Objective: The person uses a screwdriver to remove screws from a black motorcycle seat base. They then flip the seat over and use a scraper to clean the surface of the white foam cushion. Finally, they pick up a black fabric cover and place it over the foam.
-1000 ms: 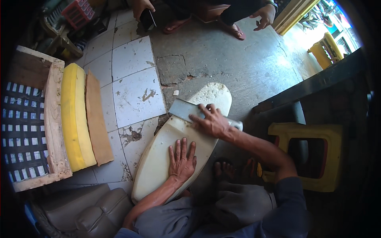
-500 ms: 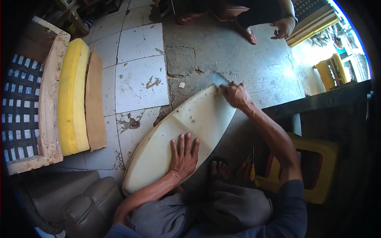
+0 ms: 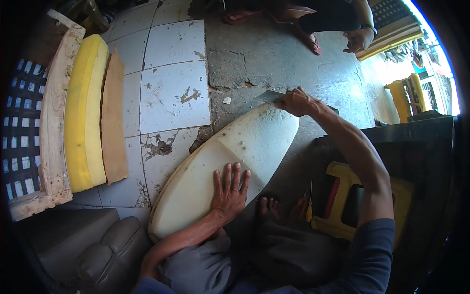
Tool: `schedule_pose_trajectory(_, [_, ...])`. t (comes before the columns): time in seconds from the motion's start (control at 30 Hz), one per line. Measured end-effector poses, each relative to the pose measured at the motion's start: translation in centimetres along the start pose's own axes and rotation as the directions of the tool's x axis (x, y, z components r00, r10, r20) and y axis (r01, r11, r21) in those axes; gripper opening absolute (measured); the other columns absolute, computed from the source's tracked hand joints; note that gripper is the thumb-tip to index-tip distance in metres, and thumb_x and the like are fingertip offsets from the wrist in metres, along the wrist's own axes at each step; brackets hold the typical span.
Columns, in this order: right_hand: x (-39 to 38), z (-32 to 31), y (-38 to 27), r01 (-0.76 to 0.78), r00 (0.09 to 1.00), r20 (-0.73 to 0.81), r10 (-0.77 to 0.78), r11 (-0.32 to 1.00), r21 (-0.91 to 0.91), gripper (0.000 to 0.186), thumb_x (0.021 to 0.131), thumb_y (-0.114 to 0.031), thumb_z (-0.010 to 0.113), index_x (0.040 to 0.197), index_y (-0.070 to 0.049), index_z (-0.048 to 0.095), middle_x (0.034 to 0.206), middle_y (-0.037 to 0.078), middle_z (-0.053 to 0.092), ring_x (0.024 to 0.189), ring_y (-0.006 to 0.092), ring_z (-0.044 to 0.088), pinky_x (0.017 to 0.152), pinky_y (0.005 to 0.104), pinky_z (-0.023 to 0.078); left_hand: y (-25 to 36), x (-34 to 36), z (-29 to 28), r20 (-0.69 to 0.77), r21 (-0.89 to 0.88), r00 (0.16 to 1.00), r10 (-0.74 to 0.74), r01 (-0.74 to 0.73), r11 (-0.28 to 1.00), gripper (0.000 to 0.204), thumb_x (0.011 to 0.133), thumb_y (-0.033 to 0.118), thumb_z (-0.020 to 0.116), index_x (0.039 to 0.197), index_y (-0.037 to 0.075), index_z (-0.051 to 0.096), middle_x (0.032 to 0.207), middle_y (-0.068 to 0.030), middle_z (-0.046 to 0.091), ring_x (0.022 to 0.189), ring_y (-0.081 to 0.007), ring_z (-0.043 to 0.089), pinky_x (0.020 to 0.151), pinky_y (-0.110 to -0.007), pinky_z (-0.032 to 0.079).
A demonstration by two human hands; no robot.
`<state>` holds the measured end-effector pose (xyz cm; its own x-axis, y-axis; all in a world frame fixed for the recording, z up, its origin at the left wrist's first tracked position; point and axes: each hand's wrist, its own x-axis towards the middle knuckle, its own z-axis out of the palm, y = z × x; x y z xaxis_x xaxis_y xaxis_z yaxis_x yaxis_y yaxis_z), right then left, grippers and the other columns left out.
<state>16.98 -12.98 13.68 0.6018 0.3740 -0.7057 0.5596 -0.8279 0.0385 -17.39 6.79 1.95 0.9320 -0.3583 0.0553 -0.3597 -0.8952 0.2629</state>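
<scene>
Presently: one cream foam piece; left hand, grip spread flat upon it, grasping nothing; right hand, grip closed around flat metal blade, far end.

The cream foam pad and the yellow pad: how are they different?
The cream foam pad is wide with a rounded end; the yellow pad is a narrow strip. The left hand rests on the cream foam pad; no hand touches the yellow pad. Both are long.
</scene>
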Motion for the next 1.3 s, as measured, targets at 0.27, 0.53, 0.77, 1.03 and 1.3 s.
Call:
schedule_pose_trajectory(0.27, [0.2,-0.2,1.2,0.001,0.999,-0.038,-0.001,1.0,-0.014,0.042,0.109,-0.044,0.049,0.121,-0.012,0.074,0.103,0.014,0.075,0.106,0.0328,0.07,0.099,0.0483,0.052,-0.1,0.2,-0.7,0.003,-0.002,1.0,-0.006,0.006,1.0,0.066,0.103,0.028,0.049,0.163,0.007,0.031,0.168,-0.0291,0.021,0.154,-0.0529,0.021,0.118,-0.077,0.018])
schedule_pose_trajectory(0.53, [-0.4,1.3,1.1,-0.085,0.987,-0.132,0.094,0.993,0.077,0.039,0.109,-0.043,0.048,0.114,-0.018,0.077,0.103,0.012,0.075,0.104,0.0284,0.07,0.099,0.0474,0.048,-0.2,0.0,-0.4,0.01,-0.017,1.0,-0.01,0.01,1.0,0.069,0.102,0.029,0.05,0.164,0.007,0.028,0.168,-0.0286,0.022,0.153,-0.0526,0.021,0.119,-0.076,0.018])
schedule_pose_trajectory(0.77, [-1.1,4.5,2.5,-0.037,0.929,-0.36,0.089,0.988,0.15,0.036,0.107,-0.039,0.053,0.116,-0.014,0.077,0.101,0.017,0.075,0.095,0.0369,0.072,0.087,0.0497,0.052,-0.2,-0.2,-0.2,-0.048,0.023,0.999,-0.012,0.013,1.0,0.069,0.102,0.029,0.052,0.163,0.007,0.03,0.167,-0.0283,0.023,0.154,-0.0516,0.022,0.119,-0.076,0.018])
schedule_pose_trajectory(1.03, [-2.4,8.4,3.6,-0.173,0.87,-0.315,0.38,0.833,0.526,0.041,0.105,-0.043,0.057,0.128,-0.014,0.074,0.115,0.022,0.073,0.105,0.0423,0.071,0.093,0.0499,0.055,-0.3,0.7,-0.8,-0.02,0.046,0.999,-0.029,0.03,0.999,0.066,0.101,0.029,0.052,0.162,0.008,0.034,0.167,-0.0277,0.026,0.154,-0.0506,0.023,0.121,-0.074,0.018])
schedule_pose_trajectory(1.3, [-1.5,10.3,4.6,-0.147,0.801,-0.379,0.464,0.765,0.628,0.043,0.107,-0.036,0.052,0.138,-0.011,0.066,0.124,0.023,0.071,0.108,0.0467,0.068,0.101,0.052,0.051,0.0,0.3,-0.8,-0.009,0.0,0.999,-0.04,0.04,0.999,0.066,0.101,0.028,0.052,0.162,0.009,0.033,0.167,-0.0268,0.025,0.154,-0.0501,0.022,0.12,-0.074,0.018])
